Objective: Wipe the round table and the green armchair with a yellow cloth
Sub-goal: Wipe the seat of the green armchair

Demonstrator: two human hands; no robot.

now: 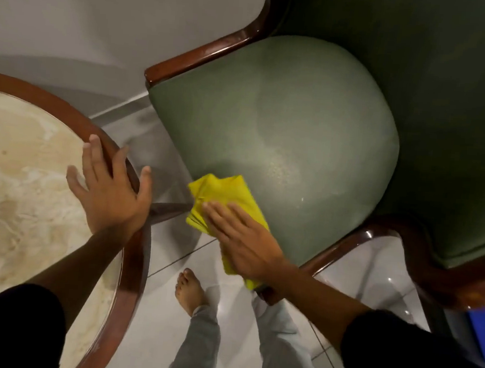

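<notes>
R hand, fingers flat and together, presses the yellow cloth onto the green armchair seat at its 7 o'clock edge. L hand, fingers spread, braces on the round table rim at 9. Best: keep palm flat w/ even pressure, overlapping strokes toward 1 o'clock, then armrests.

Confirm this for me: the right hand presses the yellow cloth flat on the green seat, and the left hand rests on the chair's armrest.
Not quite. In the head view the left hand rests on the round table's wooden rim, not the armrest. The right hand does press the yellow cloth on the green seat.
</notes>
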